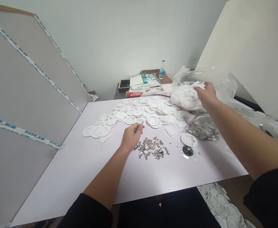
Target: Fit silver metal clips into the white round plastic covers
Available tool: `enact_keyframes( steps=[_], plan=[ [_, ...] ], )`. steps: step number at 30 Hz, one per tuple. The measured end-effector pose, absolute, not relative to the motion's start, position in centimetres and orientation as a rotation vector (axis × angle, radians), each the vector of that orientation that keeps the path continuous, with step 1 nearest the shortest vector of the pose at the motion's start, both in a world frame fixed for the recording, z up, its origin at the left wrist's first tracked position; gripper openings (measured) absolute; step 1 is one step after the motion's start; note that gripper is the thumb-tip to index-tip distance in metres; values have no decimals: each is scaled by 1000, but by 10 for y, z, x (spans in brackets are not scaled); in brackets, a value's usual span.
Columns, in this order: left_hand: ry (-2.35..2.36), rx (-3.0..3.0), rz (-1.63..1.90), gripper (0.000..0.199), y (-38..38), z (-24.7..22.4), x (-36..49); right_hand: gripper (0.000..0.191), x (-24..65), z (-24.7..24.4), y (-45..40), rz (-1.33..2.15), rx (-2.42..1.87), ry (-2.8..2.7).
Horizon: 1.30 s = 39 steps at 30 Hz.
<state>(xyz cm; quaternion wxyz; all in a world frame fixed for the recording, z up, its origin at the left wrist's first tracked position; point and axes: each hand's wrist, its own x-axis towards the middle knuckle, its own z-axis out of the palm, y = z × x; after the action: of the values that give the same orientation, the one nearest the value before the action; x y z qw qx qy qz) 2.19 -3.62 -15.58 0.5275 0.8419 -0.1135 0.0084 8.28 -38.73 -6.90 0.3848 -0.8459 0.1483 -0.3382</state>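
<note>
Above a loose heap of small shiny metal clips (150,148), my left hand (132,136) is closed in a pinch. A bit of metal shows at its fingertips, most likely one of these clips. My right hand (207,94) reaches to the mouth of a clear plastic bag (224,87) filled with white plastic parts. Its thumb and fingers close on a white plastic piece (201,85), partly hidden among the others. Many round white plastic discs (153,119) with slots lie spread behind my left hand.
Right of the clips lie a single white disc (188,140) and a round black-centred piece (187,151). Behind them rests a bag of metal parts (204,128). A water bottle (162,70) and packets (145,80) stand at the back. A grey panel (29,88) borders the left; more discs (222,202) lie below the table.
</note>
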Motion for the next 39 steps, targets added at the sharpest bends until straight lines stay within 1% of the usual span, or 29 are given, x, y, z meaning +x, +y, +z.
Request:
enact_keyframes(
  steps=[2, 4, 7, 9, 12, 14, 19, 24, 27, 29, 32, 35, 37, 39],
  plan=[
    [-285, 2025, 24, 39, -36, -156, 22, 38, 67, -81, -368, -823, -2165, 315],
    [-311, 2065, 38, 37, -35, -156, 23, 28, 46, -93, -347, -775, -2205, 169],
    [-399, 2167, 45, 30, -34, -155, 23, 16, 14, -114, -319, -383, -2440, -277],
    [-480, 2239, 22, 25, -34, -153, 22, 19, -2, -128, -308, -243, -2613, -450],
    [-554, 2338, 0, 21, -36, -151, 21, 31, -15, -149, -301, -300, -2851, -476],
    [-562, 2402, 3, 19, -37, -150, 20, 33, -17, -160, -300, -323, -2888, -414],
    [-512, 2521, -6, 20, -34, -148, 21, 28, -19, -174, -304, -366, -2819, -385],
    [-621, 2392, -121, 15, -33, -149, 22, 25, -19, -168, -309, -367, -2713, -425],
    [-677, 2395, -184, 13, -38, -150, 18, 22, -17, -149, -308, -385, -2585, -381],
    [-693, 2433, -193, 11, -43, -150, 15, 22, -15, -133, -304, -334, -2421, -287],
    [-714, 2492, -188, 10, -48, -151, 11, 26, -6, -115, -288, -145, -1942, -90],
    [-763, 2513, -166, 11, -49, -153, 9, 18, 7, -112, -268, 109, -1357, 11],
    [-776, 2493, -142, 12, -49, -153, 9, 12, 14, -117, -256, 182, -1084, 72],
    [-761, 2439, -113, 12, -47, -153, 9, 11, 17, -123, -249, 203, -901, 131]
  ],
)
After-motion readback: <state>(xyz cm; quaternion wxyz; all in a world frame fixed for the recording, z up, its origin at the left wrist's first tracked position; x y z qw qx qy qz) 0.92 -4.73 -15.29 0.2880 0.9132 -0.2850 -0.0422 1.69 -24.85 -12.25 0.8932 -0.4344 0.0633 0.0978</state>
